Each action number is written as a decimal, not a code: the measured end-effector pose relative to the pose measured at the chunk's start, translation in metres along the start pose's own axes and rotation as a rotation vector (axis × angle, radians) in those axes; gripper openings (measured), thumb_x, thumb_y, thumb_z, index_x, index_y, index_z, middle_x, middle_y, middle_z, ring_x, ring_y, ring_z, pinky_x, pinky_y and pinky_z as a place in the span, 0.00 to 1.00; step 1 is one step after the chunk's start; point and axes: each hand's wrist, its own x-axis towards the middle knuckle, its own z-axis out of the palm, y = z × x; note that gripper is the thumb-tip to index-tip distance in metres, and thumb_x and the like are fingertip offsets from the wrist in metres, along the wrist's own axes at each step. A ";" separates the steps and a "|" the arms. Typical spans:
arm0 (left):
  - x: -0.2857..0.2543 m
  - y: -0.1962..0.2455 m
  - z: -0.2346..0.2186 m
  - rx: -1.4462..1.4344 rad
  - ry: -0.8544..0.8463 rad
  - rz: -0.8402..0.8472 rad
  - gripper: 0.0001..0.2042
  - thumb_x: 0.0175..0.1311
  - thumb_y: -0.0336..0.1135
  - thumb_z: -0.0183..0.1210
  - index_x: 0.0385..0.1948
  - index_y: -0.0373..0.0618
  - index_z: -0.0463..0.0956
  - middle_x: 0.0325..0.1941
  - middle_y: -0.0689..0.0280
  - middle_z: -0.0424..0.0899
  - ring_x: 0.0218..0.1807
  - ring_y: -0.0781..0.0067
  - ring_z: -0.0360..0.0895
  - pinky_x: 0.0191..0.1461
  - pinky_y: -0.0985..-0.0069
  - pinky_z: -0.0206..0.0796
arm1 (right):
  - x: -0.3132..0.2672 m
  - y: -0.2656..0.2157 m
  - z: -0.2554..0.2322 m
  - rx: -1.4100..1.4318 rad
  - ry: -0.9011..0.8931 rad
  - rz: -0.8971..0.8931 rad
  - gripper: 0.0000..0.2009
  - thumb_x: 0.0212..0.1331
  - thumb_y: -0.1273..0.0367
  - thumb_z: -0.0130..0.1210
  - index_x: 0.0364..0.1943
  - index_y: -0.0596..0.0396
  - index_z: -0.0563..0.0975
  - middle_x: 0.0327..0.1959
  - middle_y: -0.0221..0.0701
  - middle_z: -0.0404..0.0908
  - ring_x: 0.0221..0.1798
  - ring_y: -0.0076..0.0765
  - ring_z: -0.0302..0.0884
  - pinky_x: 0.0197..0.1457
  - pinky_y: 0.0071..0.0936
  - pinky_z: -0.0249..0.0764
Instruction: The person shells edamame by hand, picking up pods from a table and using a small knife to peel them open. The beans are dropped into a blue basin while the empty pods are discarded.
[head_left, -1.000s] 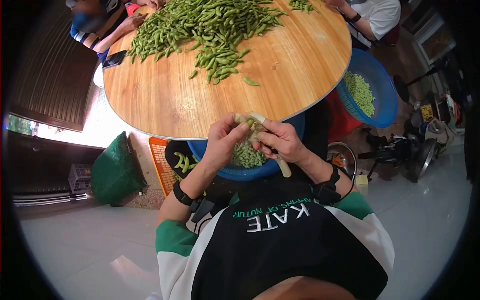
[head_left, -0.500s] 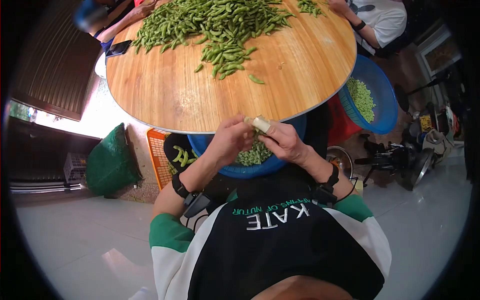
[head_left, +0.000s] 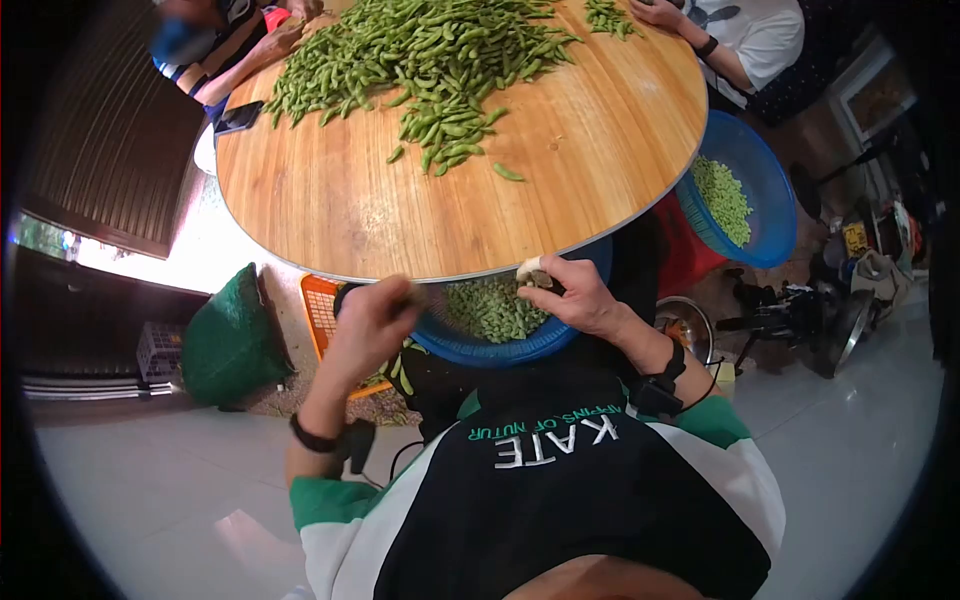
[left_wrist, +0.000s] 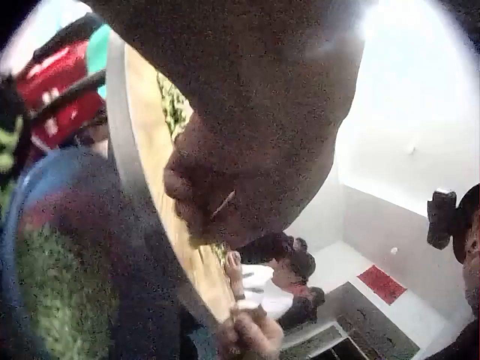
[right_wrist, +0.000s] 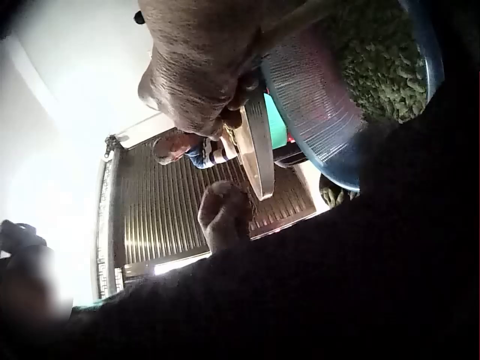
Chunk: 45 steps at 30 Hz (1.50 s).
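Over the near left side of the table edge my left hand (head_left: 370,328) is raised with bent fingers. It is motion-blurred, and I cannot tell what is in it. My right hand (head_left: 582,298) hovers above the right side of a blue basin (head_left: 520,352), fingers curled in toward the thumb. Pale wrapping (head_left: 530,267) covers a finger there, and no pod shows plainly in the grasp. Shelled green beans (head_left: 495,312) lie in the basin, partly under the table rim. A few soybean pods (head_left: 403,376) show below my left hand.
A large heap of soybean pods (head_left: 430,60) covers the far part of the round wooden table (head_left: 320,200). An orange basket (head_left: 320,308) and green sack (head_left: 235,340) stand left. Right are another blue basin (head_left: 765,200) and a metal bowl (head_left: 690,312). Other people sit across.
My hands were together over the basin, working at something between the fingers. Now the left has swung away to the left, while the right stays over the basin.
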 end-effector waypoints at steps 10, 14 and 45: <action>0.128 0.029 0.044 0.257 0.161 0.421 0.06 0.58 0.29 0.57 0.36 0.43 0.77 0.30 0.54 0.75 0.32 0.48 0.76 0.35 0.60 0.68 | 0.004 -0.009 -0.005 0.366 0.015 0.276 0.15 0.60 0.72 0.48 0.51 0.63 0.69 0.31 0.32 0.78 0.27 0.20 0.73 0.28 0.19 0.68; 0.176 0.007 0.076 0.486 0.165 0.378 0.08 0.55 0.33 0.61 0.35 0.43 0.76 0.27 0.54 0.74 0.32 0.49 0.76 0.35 0.60 0.69 | -0.003 0.000 -0.010 0.617 0.012 0.389 0.16 0.65 0.71 0.44 0.55 0.61 0.65 0.34 0.33 0.76 0.23 0.16 0.64 0.23 0.12 0.61; 0.077 0.010 0.077 -0.966 -0.028 -0.094 0.06 0.58 0.25 0.59 0.37 0.38 0.78 0.28 0.66 0.82 0.27 0.82 0.75 0.31 0.83 0.66 | 0.009 -0.014 0.005 0.958 0.044 0.381 0.20 0.65 0.72 0.47 0.61 0.56 0.67 0.28 0.28 0.74 0.20 0.13 0.63 0.18 0.11 0.60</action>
